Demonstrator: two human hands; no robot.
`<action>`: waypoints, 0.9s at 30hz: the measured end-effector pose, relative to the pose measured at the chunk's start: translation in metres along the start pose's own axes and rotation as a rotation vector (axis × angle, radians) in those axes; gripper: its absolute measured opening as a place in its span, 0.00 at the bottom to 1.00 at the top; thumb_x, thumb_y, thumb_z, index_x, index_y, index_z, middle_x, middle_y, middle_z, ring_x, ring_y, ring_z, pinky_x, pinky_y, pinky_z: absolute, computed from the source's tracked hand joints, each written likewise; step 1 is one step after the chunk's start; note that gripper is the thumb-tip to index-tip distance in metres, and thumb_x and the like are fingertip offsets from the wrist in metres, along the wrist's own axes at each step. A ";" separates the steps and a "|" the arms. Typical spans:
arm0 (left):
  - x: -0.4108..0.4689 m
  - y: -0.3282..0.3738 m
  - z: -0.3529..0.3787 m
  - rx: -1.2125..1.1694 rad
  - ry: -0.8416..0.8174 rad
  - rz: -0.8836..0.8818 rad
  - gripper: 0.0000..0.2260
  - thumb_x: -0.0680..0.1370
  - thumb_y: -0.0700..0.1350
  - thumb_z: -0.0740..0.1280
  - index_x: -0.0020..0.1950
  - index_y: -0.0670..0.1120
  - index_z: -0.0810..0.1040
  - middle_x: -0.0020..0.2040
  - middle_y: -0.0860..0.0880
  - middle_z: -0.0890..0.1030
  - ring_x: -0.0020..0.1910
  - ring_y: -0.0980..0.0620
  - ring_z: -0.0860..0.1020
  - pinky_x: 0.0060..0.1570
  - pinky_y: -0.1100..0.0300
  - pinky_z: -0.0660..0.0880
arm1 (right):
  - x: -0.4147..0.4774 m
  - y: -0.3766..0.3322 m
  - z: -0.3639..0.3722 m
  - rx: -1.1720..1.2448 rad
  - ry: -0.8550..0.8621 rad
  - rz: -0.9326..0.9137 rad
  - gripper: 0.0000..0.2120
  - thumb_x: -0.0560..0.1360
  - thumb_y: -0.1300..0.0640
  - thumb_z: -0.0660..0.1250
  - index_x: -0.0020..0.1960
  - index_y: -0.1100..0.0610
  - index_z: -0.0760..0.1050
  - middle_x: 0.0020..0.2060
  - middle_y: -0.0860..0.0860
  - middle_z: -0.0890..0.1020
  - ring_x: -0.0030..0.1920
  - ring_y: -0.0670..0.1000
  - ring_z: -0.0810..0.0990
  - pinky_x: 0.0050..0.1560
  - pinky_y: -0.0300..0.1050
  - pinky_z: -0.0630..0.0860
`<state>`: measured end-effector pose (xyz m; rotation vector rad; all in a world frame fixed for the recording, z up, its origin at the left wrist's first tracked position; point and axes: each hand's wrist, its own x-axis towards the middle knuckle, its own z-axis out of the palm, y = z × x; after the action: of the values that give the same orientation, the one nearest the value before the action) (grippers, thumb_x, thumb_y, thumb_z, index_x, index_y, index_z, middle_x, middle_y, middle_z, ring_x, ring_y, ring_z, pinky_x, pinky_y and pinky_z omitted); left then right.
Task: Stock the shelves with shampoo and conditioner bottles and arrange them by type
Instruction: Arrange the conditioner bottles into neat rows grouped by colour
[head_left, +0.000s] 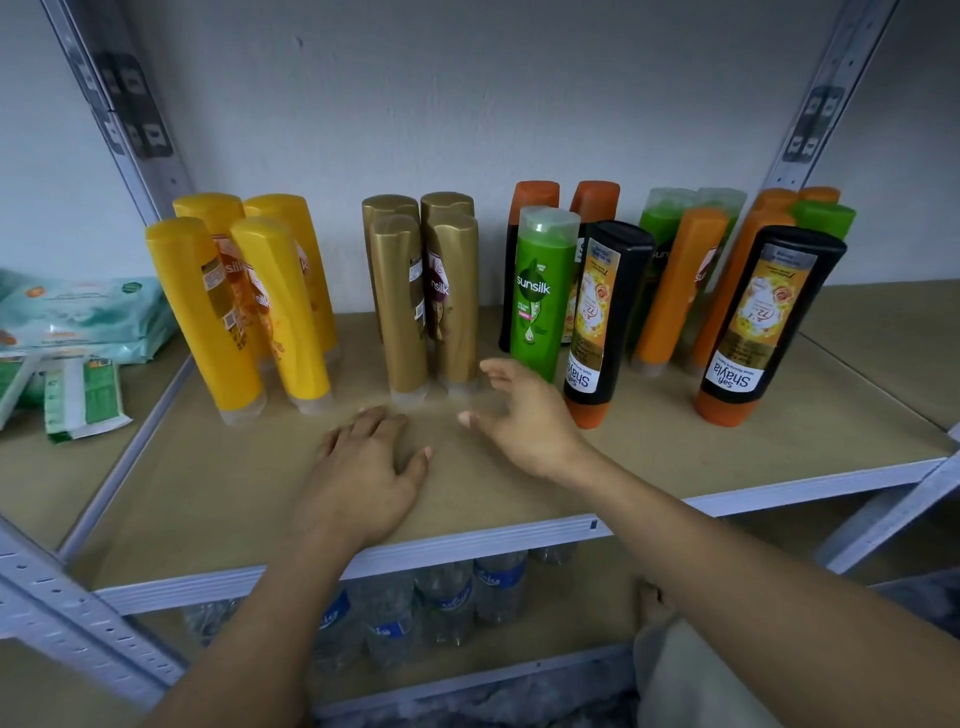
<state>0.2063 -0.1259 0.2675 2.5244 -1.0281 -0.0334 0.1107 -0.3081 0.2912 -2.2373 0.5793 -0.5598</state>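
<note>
We log the left grip (363, 467) empty, fingers relaxed, palm down on the shelf (197, 493). The right grip (519, 421) is also empty, fingers spread wide, blurred, just before the gold bottles (423, 296). Back rows are half hidden, their labels unreadable. Left to right on the shelf: yellow bottles (239, 306) and gold, cap-down; one upright green bottle (540, 296); black bottles (602, 322) cap-down, with orange bottles (675, 291) behind.

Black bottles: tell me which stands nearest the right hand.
The black bottle beside the green Sunsilk bottle, just past the right hand. The other black bottle stands farther right.
</note>
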 end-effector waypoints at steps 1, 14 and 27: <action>0.000 0.000 0.000 -0.018 0.018 0.003 0.25 0.81 0.61 0.59 0.75 0.51 0.69 0.77 0.50 0.66 0.76 0.49 0.64 0.77 0.50 0.57 | -0.014 0.003 -0.012 0.011 -0.007 -0.008 0.27 0.71 0.51 0.79 0.68 0.52 0.75 0.63 0.48 0.81 0.61 0.46 0.80 0.64 0.43 0.75; 0.004 0.065 0.020 -0.568 0.089 0.030 0.18 0.78 0.42 0.71 0.68 0.48 0.76 0.62 0.55 0.81 0.63 0.61 0.77 0.69 0.59 0.71 | -0.039 0.056 -0.080 0.031 0.374 0.108 0.31 0.68 0.48 0.80 0.65 0.53 0.70 0.55 0.49 0.79 0.53 0.48 0.80 0.56 0.50 0.80; 0.051 0.119 0.042 -0.821 0.160 -0.044 0.28 0.79 0.33 0.68 0.78 0.43 0.64 0.74 0.47 0.71 0.70 0.54 0.72 0.68 0.62 0.70 | -0.028 0.069 -0.084 0.055 0.205 0.096 0.22 0.73 0.53 0.76 0.64 0.50 0.73 0.54 0.48 0.85 0.55 0.49 0.83 0.57 0.48 0.80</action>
<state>0.1573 -0.2525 0.2815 1.7648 -0.6951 -0.2153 0.0253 -0.3819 0.2860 -2.1021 0.7613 -0.7520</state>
